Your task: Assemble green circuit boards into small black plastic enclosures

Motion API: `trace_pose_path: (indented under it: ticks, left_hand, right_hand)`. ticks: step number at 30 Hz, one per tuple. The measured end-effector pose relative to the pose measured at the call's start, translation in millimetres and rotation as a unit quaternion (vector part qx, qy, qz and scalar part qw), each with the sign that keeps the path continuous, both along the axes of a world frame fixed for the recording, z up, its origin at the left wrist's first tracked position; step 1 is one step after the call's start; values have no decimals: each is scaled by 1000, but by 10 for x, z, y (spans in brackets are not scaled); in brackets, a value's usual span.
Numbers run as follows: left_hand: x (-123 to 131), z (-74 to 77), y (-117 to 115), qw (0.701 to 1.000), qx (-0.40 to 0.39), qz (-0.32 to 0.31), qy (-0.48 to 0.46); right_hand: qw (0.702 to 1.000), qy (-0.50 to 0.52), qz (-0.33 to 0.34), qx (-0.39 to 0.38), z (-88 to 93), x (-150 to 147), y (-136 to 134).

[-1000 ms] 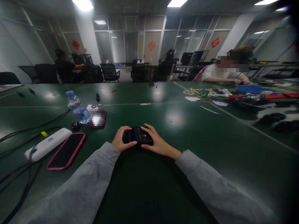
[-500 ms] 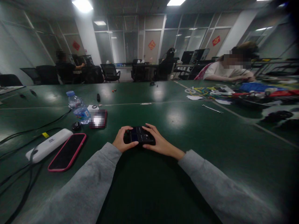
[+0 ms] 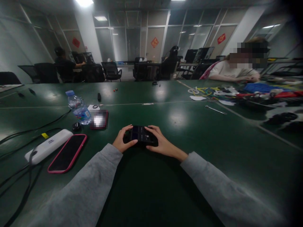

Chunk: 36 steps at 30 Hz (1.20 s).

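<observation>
A black boxy device [image 3: 141, 136] with dark panels and small white markings lies low over the green table in front of me; I cannot make out its exact kind. My left hand [image 3: 122, 141] grips its left end, thumb on the near edge and fingers at the far edge. Around the right end is my right hand [image 3: 161, 142], held the same way. Part of the device is covered by the fingers. Whether its underside touches the table is hidden.
To the left on the green table [image 3: 201, 142] are a pink-edged phone [image 3: 67, 154], a white power strip [image 3: 49, 146], black cables and a water bottle [image 3: 80, 108]. A wrench [image 3: 216, 109] and tangled cables lie right, near a seated person [image 3: 233, 74].
My left hand has shifted slightly left along the device, and more of its left part shows. The right hand keeps its hold. The view has tilted a little.
</observation>
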<state>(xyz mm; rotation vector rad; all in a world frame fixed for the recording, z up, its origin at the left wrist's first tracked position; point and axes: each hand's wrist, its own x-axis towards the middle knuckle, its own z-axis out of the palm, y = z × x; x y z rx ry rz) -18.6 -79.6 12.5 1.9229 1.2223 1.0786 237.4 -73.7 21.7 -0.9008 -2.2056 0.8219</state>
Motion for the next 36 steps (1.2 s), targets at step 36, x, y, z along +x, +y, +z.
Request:
trace_pose_path:
  ticks: [36]
  left_hand:
    - [24, -19, 24, 997, -59, 9, -40]
  right_hand:
    - [999, -34, -12, 11, 20, 18, -33]
